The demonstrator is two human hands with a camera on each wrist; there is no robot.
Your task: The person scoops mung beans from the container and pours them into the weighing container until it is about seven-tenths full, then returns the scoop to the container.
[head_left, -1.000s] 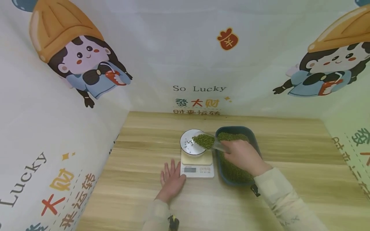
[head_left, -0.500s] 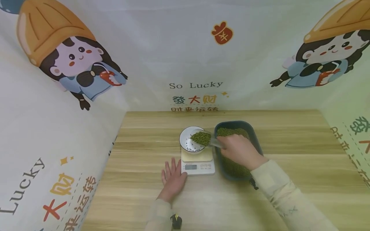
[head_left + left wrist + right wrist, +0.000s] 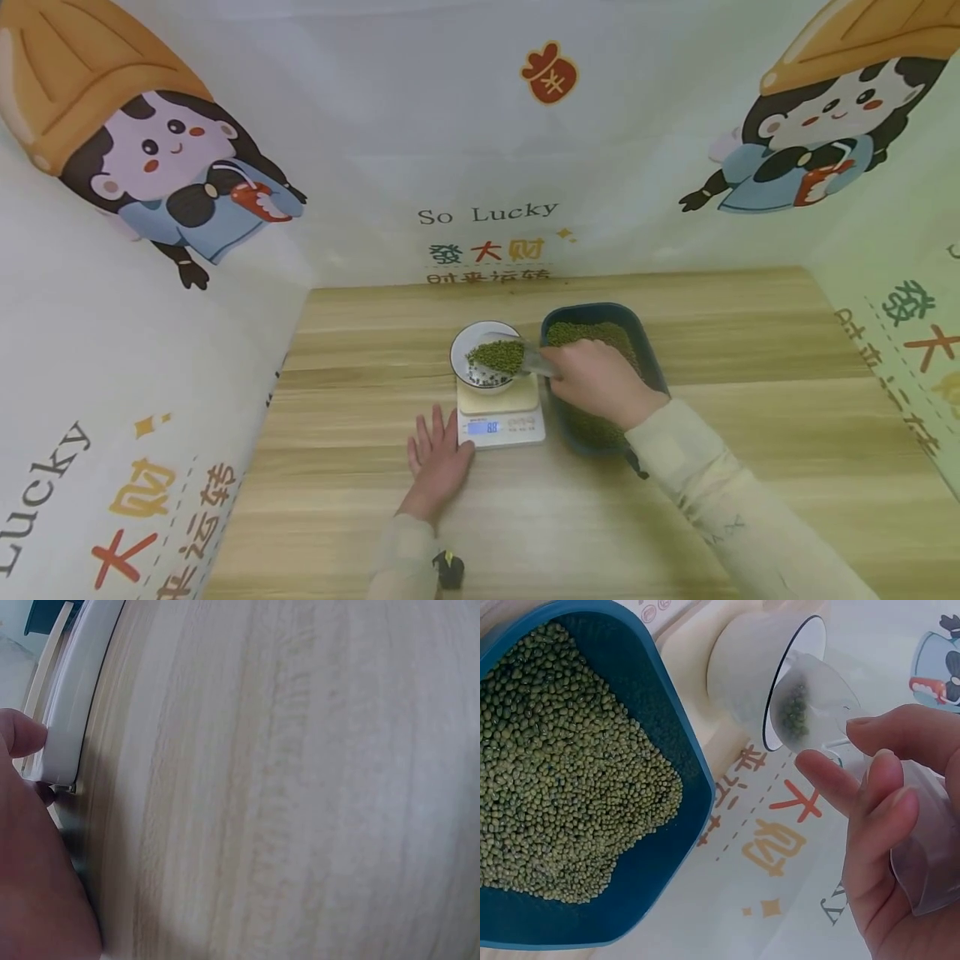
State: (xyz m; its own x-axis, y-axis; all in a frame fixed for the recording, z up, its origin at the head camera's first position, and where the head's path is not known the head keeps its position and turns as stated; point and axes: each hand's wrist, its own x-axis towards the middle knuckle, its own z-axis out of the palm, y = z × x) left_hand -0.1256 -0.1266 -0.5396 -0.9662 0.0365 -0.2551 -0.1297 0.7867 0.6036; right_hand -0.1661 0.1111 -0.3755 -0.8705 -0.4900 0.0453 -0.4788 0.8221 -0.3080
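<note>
My right hand [image 3: 600, 379] grips the handle of a clear plastic scoop [image 3: 536, 361], which carries green mung beans [image 3: 498, 356]. The scoop's front lies over a white bowl [image 3: 466, 340] with a dark rim, and some beans lie inside the bowl. In the right wrist view, the scoop's mouth [image 3: 832, 697] reaches past the bowl's rim. The bowl stands on a white kitchen scale [image 3: 517, 437], whose display is lit blue. My left hand [image 3: 437, 467] rests at the scale's left side with its fingers straight and spread. The thumb [image 3: 28, 735] touches the scale's edge in the left wrist view.
A dark blue tub [image 3: 651, 354] full of mung beans [image 3: 562, 780] stands right of the scale, under my right forearm. The wooden tabletop [image 3: 345, 400] runs to printed cloth walls [image 3: 360, 150] at the back and sides.
The scoop has moved slightly farther over the bowl, and more beans lie in the bowl. The scale's display has lit up blue. The head view has shifted; my left hand stays beside the scale.
</note>
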